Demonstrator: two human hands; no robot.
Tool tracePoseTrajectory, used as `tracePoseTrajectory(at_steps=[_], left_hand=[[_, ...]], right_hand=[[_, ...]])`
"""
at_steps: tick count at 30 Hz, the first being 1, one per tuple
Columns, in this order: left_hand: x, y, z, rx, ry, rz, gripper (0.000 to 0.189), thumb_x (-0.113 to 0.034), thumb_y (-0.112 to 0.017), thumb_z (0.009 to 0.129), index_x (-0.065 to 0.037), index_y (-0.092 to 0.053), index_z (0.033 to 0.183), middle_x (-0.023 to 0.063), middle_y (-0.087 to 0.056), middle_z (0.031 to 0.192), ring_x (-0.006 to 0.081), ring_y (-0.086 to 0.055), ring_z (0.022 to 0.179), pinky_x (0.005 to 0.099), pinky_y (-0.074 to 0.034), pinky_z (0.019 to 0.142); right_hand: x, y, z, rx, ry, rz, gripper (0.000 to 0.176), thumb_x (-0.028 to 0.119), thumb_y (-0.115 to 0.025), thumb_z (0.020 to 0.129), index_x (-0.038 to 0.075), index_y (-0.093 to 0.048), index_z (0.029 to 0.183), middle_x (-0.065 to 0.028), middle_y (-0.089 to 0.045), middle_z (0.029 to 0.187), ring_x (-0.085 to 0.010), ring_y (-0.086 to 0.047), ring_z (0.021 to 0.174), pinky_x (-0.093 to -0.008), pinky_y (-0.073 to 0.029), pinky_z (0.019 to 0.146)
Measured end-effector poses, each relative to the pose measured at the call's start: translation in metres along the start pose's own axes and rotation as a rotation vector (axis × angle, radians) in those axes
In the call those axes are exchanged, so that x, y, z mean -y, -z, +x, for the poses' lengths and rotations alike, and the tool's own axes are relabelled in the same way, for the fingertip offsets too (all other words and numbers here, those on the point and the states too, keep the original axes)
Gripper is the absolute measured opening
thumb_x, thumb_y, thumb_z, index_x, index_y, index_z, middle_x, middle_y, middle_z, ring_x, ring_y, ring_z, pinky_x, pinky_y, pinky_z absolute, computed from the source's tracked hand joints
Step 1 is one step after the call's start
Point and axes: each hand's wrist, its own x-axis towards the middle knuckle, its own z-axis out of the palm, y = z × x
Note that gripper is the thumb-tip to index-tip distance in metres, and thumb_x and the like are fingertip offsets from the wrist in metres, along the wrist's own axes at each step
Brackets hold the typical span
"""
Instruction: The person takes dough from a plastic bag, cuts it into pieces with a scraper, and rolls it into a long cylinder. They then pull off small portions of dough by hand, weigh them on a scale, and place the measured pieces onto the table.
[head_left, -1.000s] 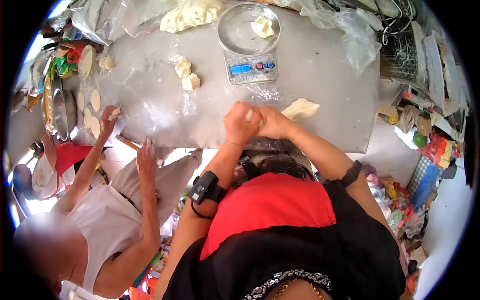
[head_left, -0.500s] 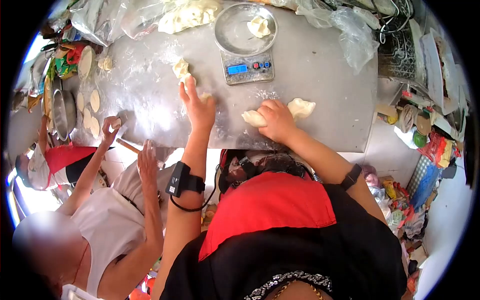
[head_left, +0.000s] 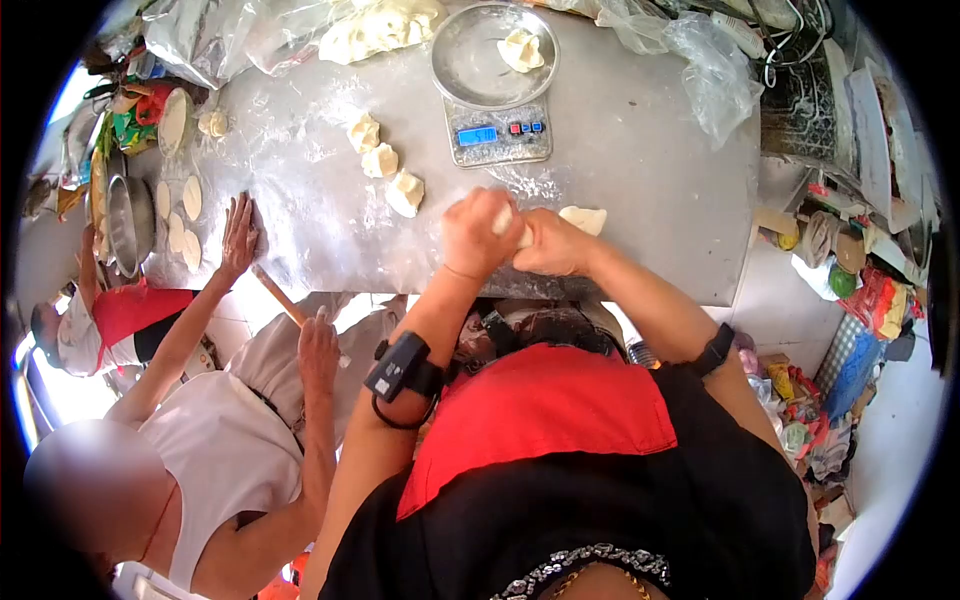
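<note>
Near the table's front edge my left hand (head_left: 478, 232) and my right hand (head_left: 556, 242) meet, both closed on one piece of dough (head_left: 509, 222). Most of that dough is hidden by my fingers. A tapered end of dough (head_left: 583, 219) sticks out beyond my right hand; whether it joins the gripped part is hidden. Left of my hands, a short row of dough lumps (head_left: 405, 193) lies on the metal table. Above my hands stands a digital scale (head_left: 499, 138) with a steel bowl (head_left: 455, 80) on it, and a dough lump (head_left: 521, 50) sits in the bowl.
A large dough mass (head_left: 380, 32) lies at the back beside plastic bags (head_left: 710, 75). At left, a co-worker's hand (head_left: 238, 238) rests flat on the table; their other hand is by a rolling pin (head_left: 279, 295). Flat dough rounds (head_left: 192, 198) and a metal basin (head_left: 130, 225) are there too.
My left hand has left the dough row and come right to meet my right hand on the dough. The co-worker's far hand now lies flat, without the dough piece it held.
</note>
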Motion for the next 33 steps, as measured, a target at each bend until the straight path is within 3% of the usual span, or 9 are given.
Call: tracePoseTrajectory(at_steps=[4,7,9,12,16,20,27,31,33], left_hand=[[0.035,0.008,0.000,0.105,0.317,0.318,0.020,-0.021,-0.065,0.079,-0.007,-0.063,0.094,0.0116,-0.062,0.088,0.0306,-0.061,0.077,0.0399,-0.048,0.065],[0.048,0.019,-0.008,0.113,0.047,0.325,0.024,-0.027,-0.062,0.082,-0.007,-0.063,0.095,0.0127,-0.059,0.091,0.0323,-0.059,0.077,0.0413,-0.047,0.060],[0.040,0.012,-0.017,0.328,0.276,0.053,0.033,-0.019,-0.062,0.079,-0.008,-0.061,0.110,0.0160,-0.056,0.108,0.0348,-0.058,0.093,0.0441,-0.047,0.078],[0.008,0.004,-0.016,0.378,0.414,-0.102,0.042,-0.008,-0.060,0.074,-0.011,-0.059,0.116,0.0163,-0.047,0.129,0.0349,-0.055,0.110,0.0425,-0.044,0.093],[0.006,0.007,-0.017,0.240,0.271,-0.106,0.040,-0.009,-0.066,0.073,-0.007,-0.060,0.113,0.0149,-0.051,0.128,0.0289,-0.059,0.104,0.0394,-0.047,0.087],[0.013,0.025,-0.003,0.271,0.433,-0.232,0.033,-0.008,-0.063,0.077,-0.003,-0.061,0.109,0.0141,-0.060,0.111,0.0263,-0.061,0.099,0.0353,-0.048,0.083],[0.028,0.048,0.032,0.145,0.467,-0.286,0.029,-0.007,-0.062,0.081,-0.003,-0.061,0.109,0.0087,-0.063,0.106,0.0184,-0.061,0.098,0.0318,-0.047,0.080],[0.071,0.065,0.078,-0.011,0.507,-0.223,0.032,-0.006,-0.062,0.080,-0.006,-0.061,0.112,0.0075,-0.061,0.109,0.0191,-0.058,0.099,0.0319,-0.047,0.080],[0.108,0.070,0.114,-0.114,0.547,-0.184,0.036,-0.007,-0.063,0.078,-0.006,-0.059,0.114,0.0076,-0.061,0.106,0.0206,-0.059,0.095,0.0329,-0.047,0.078]], right_hand=[[0.050,0.040,-0.036,0.280,0.036,-0.205,0.029,0.015,-0.061,0.064,0.002,-0.063,0.089,-0.0177,-0.065,0.079,-0.0318,-0.063,0.073,-0.0386,-0.048,0.069],[0.088,0.080,-0.069,-0.054,-0.146,-0.468,0.035,0.013,-0.060,0.066,0.004,-0.062,0.100,-0.0149,-0.064,0.081,-0.0302,-0.062,0.078,-0.0392,-0.048,0.071],[0.096,0.096,-0.078,-0.167,-0.273,-0.656,0.038,0.018,-0.064,0.068,0.005,-0.061,0.104,-0.0194,-0.065,0.090,-0.0353,-0.061,0.088,-0.0422,-0.048,0.076],[0.076,0.093,-0.080,-0.167,-0.055,-0.804,0.041,0.020,-0.067,0.071,0.007,-0.060,0.109,-0.0163,-0.064,0.100,-0.0342,-0.060,0.094,-0.0403,-0.047,0.082],[0.083,0.090,-0.044,-0.263,-0.027,-0.746,0.042,0.028,-0.068,0.075,0.006,-0.060,0.110,-0.0147,-0.062,0.108,-0.0331,-0.058,0.100,-0.0412,-0.046,0.086],[0.079,0.106,0.032,-0.671,0.189,-0.848,0.041,0.017,-0.066,0.075,0.010,-0.058,0.114,-0.0118,-0.062,0.107,-0.0319,-0.055,0.101,-0.0407,-0.045,0.087],[0.075,0.114,0.117,-0.687,0.255,-1.091,0.025,0.011,-0.065,0.072,0.009,-0.062,0.097,-0.0090,-0.060,0.090,-0.0292,-0.055,0.089,-0.0405,-0.047,0.077],[0.101,0.103,0.102,-0.686,0.341,-0.571,0.015,0.008,-0.058,0.076,0.006,-0.061,0.091,-0.0074,-0.061,0.093,-0.0275,-0.059,0.088,-0.0379,-0.048,0.074],[0.094,0.104,0.093,-0.473,0.116,0.240,0.018,0.005,-0.054,0.079,0.004,-0.059,0.096,-0.0073,-0.062,0.097,-0.0237,-0.061,0.086,-0.0324,-0.049,0.075]])
